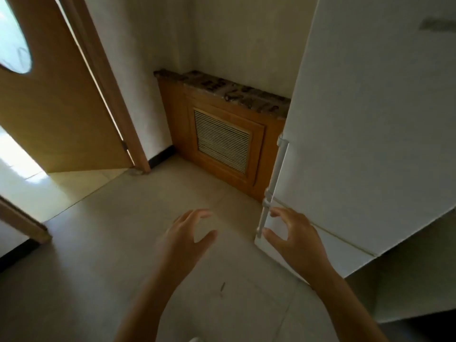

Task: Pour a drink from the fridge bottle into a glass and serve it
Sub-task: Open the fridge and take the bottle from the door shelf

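Observation:
A tall white fridge (pixel 365 124) fills the right side, its doors closed. Two white vertical handles run down its left edge, an upper handle (pixel 276 169) and a lower handle (pixel 262 218). My right hand (pixel 296 240) is open with fingers spread, just right of the lower handle and close to the fridge door, not gripping it. My left hand (pixel 185 240) is open too, hovering over the floor left of the fridge. No bottle or glass is in view.
A wooden radiator cover (pixel 222 141) with a slatted grille and a stone top stands against the back wall beside the fridge. A wooden door (pixel 56 99) with an oval window stands open at the left. The floor (pixel 103 255) is pale tile.

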`<state>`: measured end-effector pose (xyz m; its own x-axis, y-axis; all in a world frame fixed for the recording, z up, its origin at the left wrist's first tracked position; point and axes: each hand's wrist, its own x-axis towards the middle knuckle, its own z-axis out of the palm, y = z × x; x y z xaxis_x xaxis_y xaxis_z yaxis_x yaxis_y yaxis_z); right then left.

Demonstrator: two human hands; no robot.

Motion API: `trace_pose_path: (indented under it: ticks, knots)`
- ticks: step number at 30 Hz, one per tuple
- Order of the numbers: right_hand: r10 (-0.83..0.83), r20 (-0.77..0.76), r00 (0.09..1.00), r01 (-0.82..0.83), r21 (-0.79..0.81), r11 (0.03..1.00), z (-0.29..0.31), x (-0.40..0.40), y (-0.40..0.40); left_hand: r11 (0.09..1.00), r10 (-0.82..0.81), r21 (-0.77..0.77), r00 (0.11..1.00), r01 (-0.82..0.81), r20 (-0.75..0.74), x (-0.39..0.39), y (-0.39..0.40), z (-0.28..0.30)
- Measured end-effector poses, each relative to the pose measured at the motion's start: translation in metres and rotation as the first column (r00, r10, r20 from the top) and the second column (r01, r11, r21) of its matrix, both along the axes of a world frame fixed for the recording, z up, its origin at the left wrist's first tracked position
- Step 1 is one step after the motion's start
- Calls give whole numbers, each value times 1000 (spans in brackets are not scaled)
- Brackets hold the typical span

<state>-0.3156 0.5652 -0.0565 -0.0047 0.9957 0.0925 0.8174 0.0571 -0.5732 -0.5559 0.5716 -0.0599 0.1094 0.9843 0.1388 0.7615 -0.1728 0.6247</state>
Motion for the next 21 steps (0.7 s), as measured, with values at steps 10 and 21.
trace_pose_path:
  ticks: [10, 21]
  knots:
    - [-292, 74, 954, 293, -12, 956, 15, -25, 126, 913, -406, 51, 913, 404, 48, 8, 214, 23]
    - [-555, 69, 829, 556, 5, 831, -1, 8, 260, 742, -658, 97, 748, 664, -83, 84, 376, 21]
